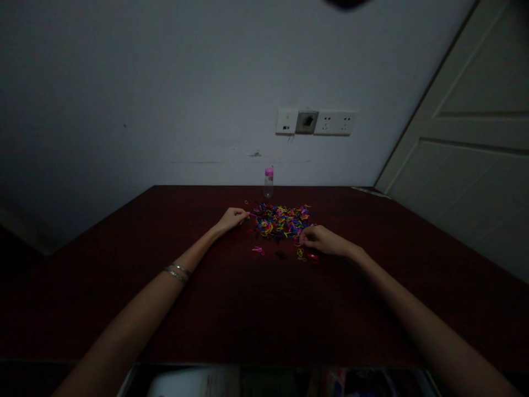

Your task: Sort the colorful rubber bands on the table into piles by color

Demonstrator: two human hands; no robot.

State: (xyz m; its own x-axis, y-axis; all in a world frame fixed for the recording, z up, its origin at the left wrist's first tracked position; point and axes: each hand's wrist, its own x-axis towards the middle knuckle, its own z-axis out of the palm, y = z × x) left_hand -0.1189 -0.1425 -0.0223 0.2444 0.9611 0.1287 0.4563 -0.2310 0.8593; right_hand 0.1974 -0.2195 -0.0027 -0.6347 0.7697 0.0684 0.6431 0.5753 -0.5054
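Note:
A loose pile of small rubber bands (pixel 283 220) in many colours lies on the dark red table. At its left edge is my left hand (pixel 233 219), thumb and forefinger pinched on what looks like a pink rubber band. My right hand (pixel 324 240) rests low at the pile's right edge with its fingers curled together; whatever they hold is hidden. In front of the pile sit small separate groups: pink bands (pixel 258 250), dark bands (pixel 281 255), yellow bands (pixel 301 254) and red bands (pixel 313 258), the last two just below my right hand.
Behind the pile stands a small clear bottle (pixel 268 190) with a pink top. The table (pixel 256 314) meets a pale wall carrying sockets (pixel 326 123); a white door (pixel 475 143) is at the right. An open drawer (pixel 194 383) with items shows at the near edge.

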